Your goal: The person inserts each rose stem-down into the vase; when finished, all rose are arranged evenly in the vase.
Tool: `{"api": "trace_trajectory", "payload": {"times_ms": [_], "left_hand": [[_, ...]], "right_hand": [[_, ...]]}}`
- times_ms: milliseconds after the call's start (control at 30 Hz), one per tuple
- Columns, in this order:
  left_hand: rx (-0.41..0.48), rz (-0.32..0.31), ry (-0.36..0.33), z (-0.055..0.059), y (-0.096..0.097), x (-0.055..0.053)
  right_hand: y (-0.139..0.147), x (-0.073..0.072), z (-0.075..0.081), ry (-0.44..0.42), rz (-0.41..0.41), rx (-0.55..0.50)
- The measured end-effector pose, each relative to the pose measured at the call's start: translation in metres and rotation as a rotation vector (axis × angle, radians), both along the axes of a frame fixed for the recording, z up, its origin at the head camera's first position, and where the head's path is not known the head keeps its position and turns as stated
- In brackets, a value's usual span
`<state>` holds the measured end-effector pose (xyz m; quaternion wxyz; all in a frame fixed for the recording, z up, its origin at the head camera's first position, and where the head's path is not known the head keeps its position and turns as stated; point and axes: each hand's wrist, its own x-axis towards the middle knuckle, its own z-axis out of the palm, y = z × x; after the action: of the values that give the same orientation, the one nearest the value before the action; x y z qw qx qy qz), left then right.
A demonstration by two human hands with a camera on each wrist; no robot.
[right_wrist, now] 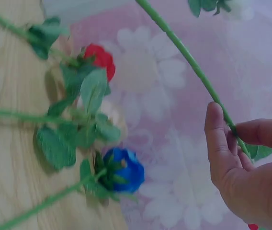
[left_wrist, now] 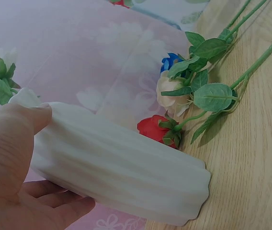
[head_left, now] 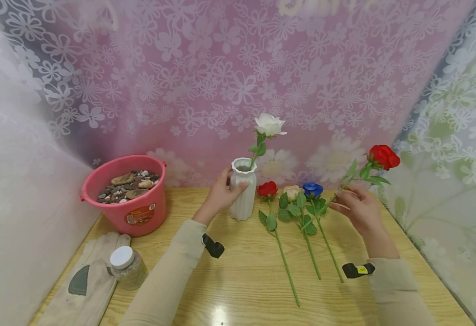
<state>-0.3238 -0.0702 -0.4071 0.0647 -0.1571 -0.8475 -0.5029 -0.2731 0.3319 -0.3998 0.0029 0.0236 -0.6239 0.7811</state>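
Observation:
My left hand (head_left: 223,194) grips the upper part of a white fluted vase (head_left: 244,199), thumb across its front. A white rose (head_left: 268,125) stands in the vase, leaning right. In the left wrist view the vase (left_wrist: 126,167) stretches from the hand to the wood surface. My right hand (head_left: 357,207) pinches the green stem (right_wrist: 188,57) of a red rose (head_left: 383,157), raised at the right with its bloom tilted up and outward. Between the hands lie a second red rose (head_left: 268,189), a cream rose (head_left: 292,193) and a blue rose (head_left: 313,189), stems toward me.
A pink bucket (head_left: 156,213) of stones stands at the left. Before it are work gloves (head_left: 87,276) and a clear jar (head_left: 130,271) with a white lid. The wooden table (head_left: 242,280) meets a flowered pink curtain (head_left: 205,90) at the back.

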Motion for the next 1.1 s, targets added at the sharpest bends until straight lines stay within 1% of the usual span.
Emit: {"api": "trace_trajectory", "payload": {"times_ms": [200,367,500,600,733,933,1033,1100], "left_hand": [[-0.001,0.002,-0.001,0.0,0.0,0.0],[0.002,0.001,0.0,0.0,0.0,0.0],[0.003,0.002,-0.005,0.0,0.0,0.0],[-0.001,0.003,-0.007,0.0,0.0,0.001],[-0.002,0.002,-0.006,0.0,0.0,0.0],[-0.003,0.008,-0.004,-0.002,0.0,-0.001],[-0.004,0.007,-0.006,-0.001,0.0,0.0],[-0.005,0.007,-0.007,-0.001,0.0,0.0]], "right_hand": [[-0.018,-0.003,0.01,0.015,-0.015,-0.087],[-0.034,-0.007,0.015,0.073,-0.025,-0.146],[-0.047,-0.011,0.02,0.124,-0.059,-0.189],[-0.057,-0.013,0.024,0.152,-0.075,-0.237],[-0.07,-0.013,0.031,0.182,-0.085,-0.275],[-0.084,-0.015,0.041,0.226,-0.11,-0.292],[-0.091,-0.016,0.046,0.237,-0.132,-0.291],[-0.096,-0.017,0.049,0.236,-0.147,-0.308]]}}
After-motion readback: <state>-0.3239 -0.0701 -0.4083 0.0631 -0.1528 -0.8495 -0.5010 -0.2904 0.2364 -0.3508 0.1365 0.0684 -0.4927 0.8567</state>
